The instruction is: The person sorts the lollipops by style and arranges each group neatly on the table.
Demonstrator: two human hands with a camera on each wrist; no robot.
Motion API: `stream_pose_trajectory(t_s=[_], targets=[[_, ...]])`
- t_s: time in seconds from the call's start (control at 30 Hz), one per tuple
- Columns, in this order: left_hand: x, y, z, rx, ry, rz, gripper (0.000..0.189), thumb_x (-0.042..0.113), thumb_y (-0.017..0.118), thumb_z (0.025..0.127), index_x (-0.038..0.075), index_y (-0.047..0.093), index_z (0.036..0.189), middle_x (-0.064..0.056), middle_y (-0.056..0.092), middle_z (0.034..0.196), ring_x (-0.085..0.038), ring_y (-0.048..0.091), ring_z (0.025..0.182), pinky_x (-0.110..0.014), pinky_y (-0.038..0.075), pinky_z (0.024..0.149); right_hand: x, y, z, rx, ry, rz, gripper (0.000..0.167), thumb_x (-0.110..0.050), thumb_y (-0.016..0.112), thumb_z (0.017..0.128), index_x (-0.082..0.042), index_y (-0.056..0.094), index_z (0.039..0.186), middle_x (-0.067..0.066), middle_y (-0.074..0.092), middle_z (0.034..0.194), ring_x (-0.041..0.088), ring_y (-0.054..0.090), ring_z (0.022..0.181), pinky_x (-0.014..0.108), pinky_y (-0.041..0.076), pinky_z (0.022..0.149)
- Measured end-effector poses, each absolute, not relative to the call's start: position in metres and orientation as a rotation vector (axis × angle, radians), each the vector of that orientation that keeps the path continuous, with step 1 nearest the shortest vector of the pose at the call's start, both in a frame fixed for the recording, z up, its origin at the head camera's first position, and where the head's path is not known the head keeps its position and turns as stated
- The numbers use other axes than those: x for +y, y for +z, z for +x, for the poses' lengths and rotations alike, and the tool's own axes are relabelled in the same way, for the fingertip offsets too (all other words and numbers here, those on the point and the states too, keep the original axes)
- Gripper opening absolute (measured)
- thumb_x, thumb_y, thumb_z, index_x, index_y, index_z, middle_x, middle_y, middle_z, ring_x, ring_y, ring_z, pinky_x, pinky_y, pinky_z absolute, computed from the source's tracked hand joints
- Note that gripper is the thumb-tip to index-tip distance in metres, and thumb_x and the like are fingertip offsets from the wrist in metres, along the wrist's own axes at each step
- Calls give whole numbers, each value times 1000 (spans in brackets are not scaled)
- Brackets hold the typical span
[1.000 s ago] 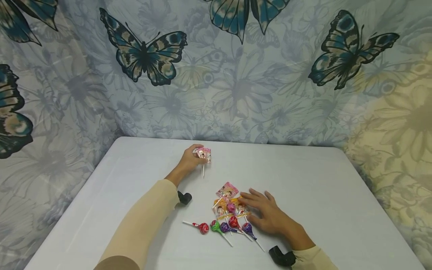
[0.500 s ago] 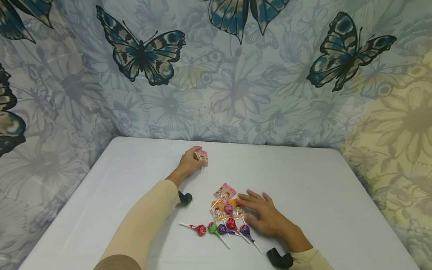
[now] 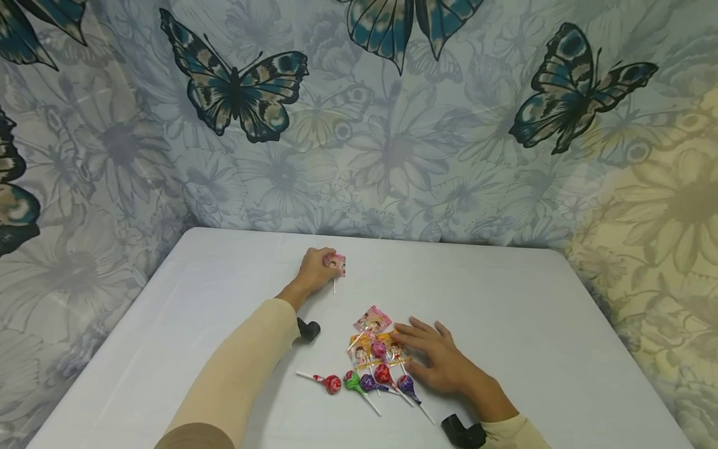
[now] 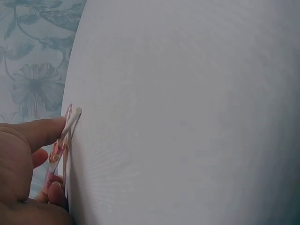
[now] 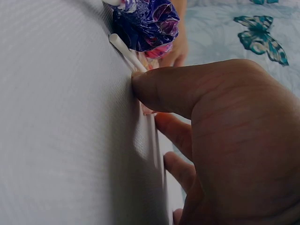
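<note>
My left hand [image 3: 316, 269] pinches a lollipop in a flat pink wrapper [image 3: 338, 262] near the far edge of the table. In the left wrist view its white stick [image 4: 72, 119] shows beside the fingers, close to the tabletop. My right hand [image 3: 440, 358] rests with spread fingers at the right side of a lollipop pile, fingertips at an orange-wrapped lollipop [image 3: 399, 350]. Another pink-wrapped lollipop [image 3: 373, 318] lies at the top of the pile. Nearer me lie round lollipops: red [image 3: 333, 384], green [image 3: 351, 380] and purple [image 3: 406, 385]. The right wrist view shows a purple wrapper [image 5: 147, 26] above the thumb.
A white table [image 3: 493, 293] stands against walls hung with butterfly-and-flower cloth [image 3: 404, 149]. Black wrist devices [image 3: 463, 431] sit at both sleeve ends. The left sleeve [image 3: 235, 368] reaches across the left part of the table.
The left hand has lowered slightly toward the tabletop with the pink-wrapped lollipop, covering more of its wrapper. The right hand stays by the pile; the whole view has shifted slightly.
</note>
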State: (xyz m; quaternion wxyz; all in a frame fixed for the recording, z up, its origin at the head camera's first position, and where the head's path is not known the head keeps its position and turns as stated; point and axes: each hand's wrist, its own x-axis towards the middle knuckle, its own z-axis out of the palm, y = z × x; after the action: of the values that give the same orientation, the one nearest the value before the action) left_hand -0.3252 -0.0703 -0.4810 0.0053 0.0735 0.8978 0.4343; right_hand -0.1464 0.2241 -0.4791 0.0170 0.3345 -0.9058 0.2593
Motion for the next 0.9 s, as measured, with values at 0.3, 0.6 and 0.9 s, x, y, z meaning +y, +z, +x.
stream_pose_trajectory(t_s=[0.3,0.6,0.9], targets=[[-69,-481,-321,2883,1279,238,60,21,78,80,-1,57,131,-22,40,129,-37,34,117,-45,35,98,225,-480,-147,-2821,811,1044,47,-27,63,91,-15,57,136,6,49,142,41,32,135,74,9,98],[-79,-479,-321,2947,1111,300,55,30,71,86,3,58,132,-15,47,135,-38,35,120,-52,30,97,225,-480,-147,-2797,798,1052,46,-28,63,91,-16,58,136,6,50,142,40,32,135,74,10,98],[-86,-486,-321,2942,1073,354,50,29,68,90,6,58,133,-10,48,142,-38,29,130,-57,22,100,227,-482,-146,-2810,789,1047,46,-27,62,91,-15,58,136,6,49,142,40,32,135,74,10,97]])
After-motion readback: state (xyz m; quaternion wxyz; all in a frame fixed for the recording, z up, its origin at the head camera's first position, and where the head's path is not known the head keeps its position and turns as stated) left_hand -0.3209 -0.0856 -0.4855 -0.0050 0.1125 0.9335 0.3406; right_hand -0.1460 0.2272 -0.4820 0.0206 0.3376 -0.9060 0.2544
